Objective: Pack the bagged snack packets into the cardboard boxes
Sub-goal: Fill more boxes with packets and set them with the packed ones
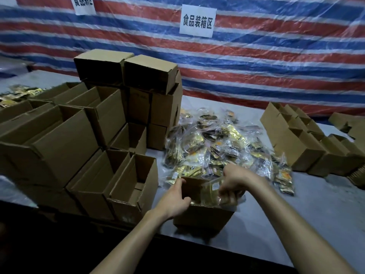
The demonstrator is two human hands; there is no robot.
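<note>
Left hand (173,197) on box (203,216) rim

Your free room is on the right: the grey table (320,210) lies bare between the open box (205,216) in front of you and the row of small boxes (304,149) well to the right. Only some loose packets (284,179) lie at the far side of this strip. On the left the way is narrow: the stack of open cartons (83,155) stands just beside the open box and higher than its rim. Behind the box, the pile of bagged packets (213,143) reaches the far rim. The mouth of the box is taken: your left hand (173,202) grips its left wall, your right hand (235,182) holds a clear bag (212,192) over it.
</note>
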